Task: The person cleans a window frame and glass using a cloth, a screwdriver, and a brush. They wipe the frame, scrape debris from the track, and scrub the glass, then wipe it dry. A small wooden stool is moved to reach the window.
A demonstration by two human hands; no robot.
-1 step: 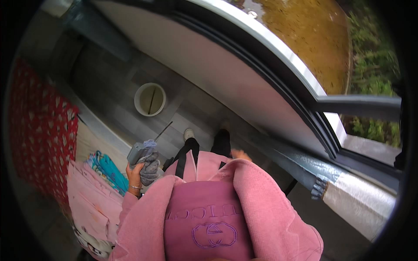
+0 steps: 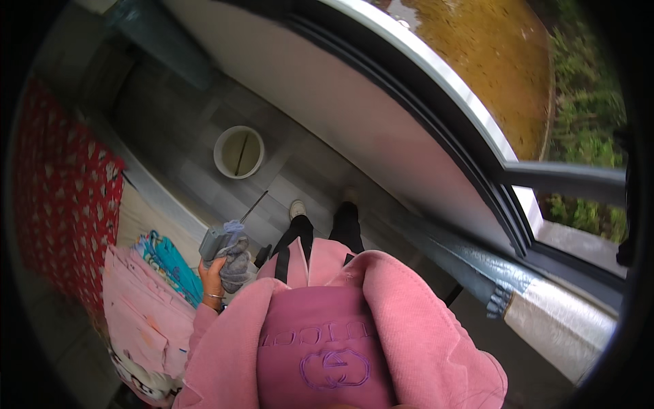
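My left hand [image 2: 212,278] is closed around a crumpled grey cloth [image 2: 237,264] and a grey plastic block-shaped tool [image 2: 213,242]. A pale lavender piece [image 2: 233,225] shows at the tool's far side, and a thin dark rod [image 2: 255,206] sticks out beyond it. The exact kind of tool cannot be made out. My right hand is out of sight, its arm hidden below the pink sleeve [image 2: 436,327]. Ahead on the floor, beyond the left hand, a white bucket [image 2: 219,154] holds cloudy liquid with a dark stick-like line across it.
On the left, folded pink fabric [image 2: 139,300] and a turquoise patterned cloth [image 2: 170,262] lie on a bed-like surface beside a red patterned cover [image 2: 68,204]. A low wall [image 2: 327,116] with a dark window frame [image 2: 409,99] runs along the right. A silvery curtain [image 2: 558,327] hangs at lower right.
My right hand, visible earlier beside the coat's front edge, has gone out of view. The left hand still grips the cloth and tool; the view has shifted slightly.
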